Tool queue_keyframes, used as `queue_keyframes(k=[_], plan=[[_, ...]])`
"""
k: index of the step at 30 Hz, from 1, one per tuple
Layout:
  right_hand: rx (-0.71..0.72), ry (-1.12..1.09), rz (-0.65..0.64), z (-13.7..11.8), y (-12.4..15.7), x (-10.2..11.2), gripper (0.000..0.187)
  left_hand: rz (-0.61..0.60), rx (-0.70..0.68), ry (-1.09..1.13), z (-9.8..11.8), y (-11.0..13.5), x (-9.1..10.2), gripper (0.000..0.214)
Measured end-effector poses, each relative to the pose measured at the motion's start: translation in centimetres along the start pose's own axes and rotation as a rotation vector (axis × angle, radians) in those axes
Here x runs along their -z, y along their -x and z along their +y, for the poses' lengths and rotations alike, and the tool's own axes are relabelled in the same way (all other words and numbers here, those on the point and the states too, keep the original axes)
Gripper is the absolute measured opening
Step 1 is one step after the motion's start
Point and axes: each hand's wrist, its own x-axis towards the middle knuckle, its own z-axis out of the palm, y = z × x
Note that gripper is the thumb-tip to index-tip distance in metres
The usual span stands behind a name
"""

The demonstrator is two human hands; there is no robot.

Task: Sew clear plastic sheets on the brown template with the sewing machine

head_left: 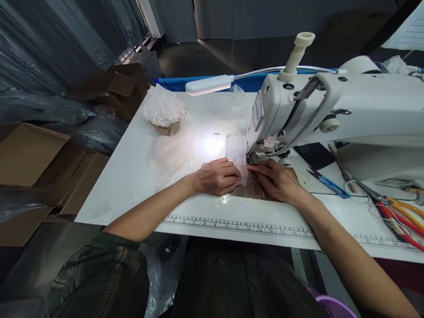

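Observation:
A white sewing machine (pixel 265 106) stands on the right, its needle and presser foot over a small translucent plastic piece (pixel 236 154) with small red marks. My left hand (pixel 218 176) is closed, its bent fingers gripping the piece's left and near side. From the other side, my right hand (pixel 280 180) pinches the piece's right edge close to the presser foot, forefinger reaching toward the needle. What lies between those fingertips is partly hidden. Beneath both hands is a brownish shiny plate (pixel 255 190) set in the white table (pixel 129 176).
White lacy pieces (pixel 164 106) are stacked at the back left. A lamp (pixel 210 85) lights the table. Blue thread snips (pixel 329 182), orange-handled scissors (pixel 400 205) and red-handled scissors (pixel 397 223) lie right. A printed ruler (pixel 238 227) follows the front edge. Cardboard boxes (pixel 29 154) stand left.

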Motion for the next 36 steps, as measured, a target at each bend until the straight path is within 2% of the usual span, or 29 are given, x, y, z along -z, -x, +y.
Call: queue_keyframes(k=[4,10,24,31,36], plan=[[0.04,-0.075,-0.013,0.6,0.3,0.1,0.043,0.002,0.018,-0.016,0.0,0.0,0.0,0.021],[0.049,-0.05,0.002,0.2,0.3,0.0,0.042,0.069,-0.004,-0.027,0.0,0.0,-0.1,0.02],[0.038,-0.041,0.001,-0.1,0.4,0.0,0.041,0.048,-0.039,-0.07,-0.1,-0.1,0.1,0.018],[0.163,-0.152,0.001,-0.7,0.7,0.8,0.038,0.084,-0.071,-0.086,-0.1,-0.2,0.2,0.016],[0.147,-0.104,-0.011,-1.2,0.8,0.7,0.036,0.079,-0.052,-0.086,-0.1,-0.2,0.0,0.013]])
